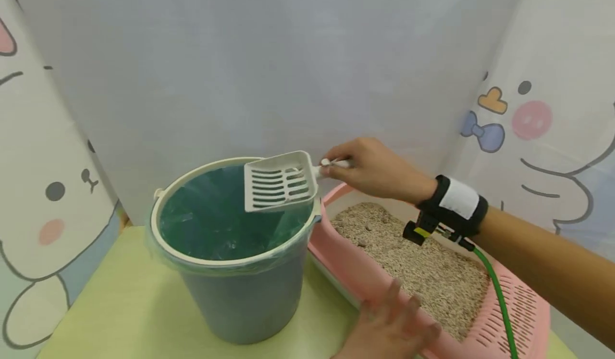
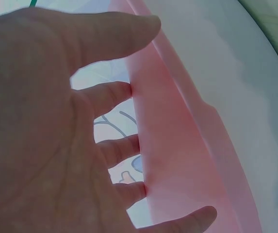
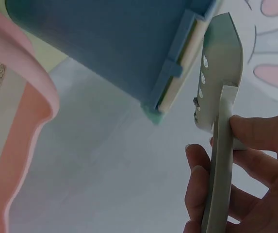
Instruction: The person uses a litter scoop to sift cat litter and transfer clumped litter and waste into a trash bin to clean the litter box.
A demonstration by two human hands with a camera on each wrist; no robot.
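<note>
Here, the pink litter tray (image 1: pixel 365 279) lies beside the blue bucket (image 1: pixel 240 295), whose liner is green. The left hand (image 1: pixel 391 329) presses straight fingers against the tray's wall. The right hand (image 1: pixel 372 169) grips the white scoop (image 1: pixel 281 183) above the bucket's rim. No readable writing shows.

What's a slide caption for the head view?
Right hand holds slotted scoop over lined bucket; left hand rests on pink litter box.
</note>
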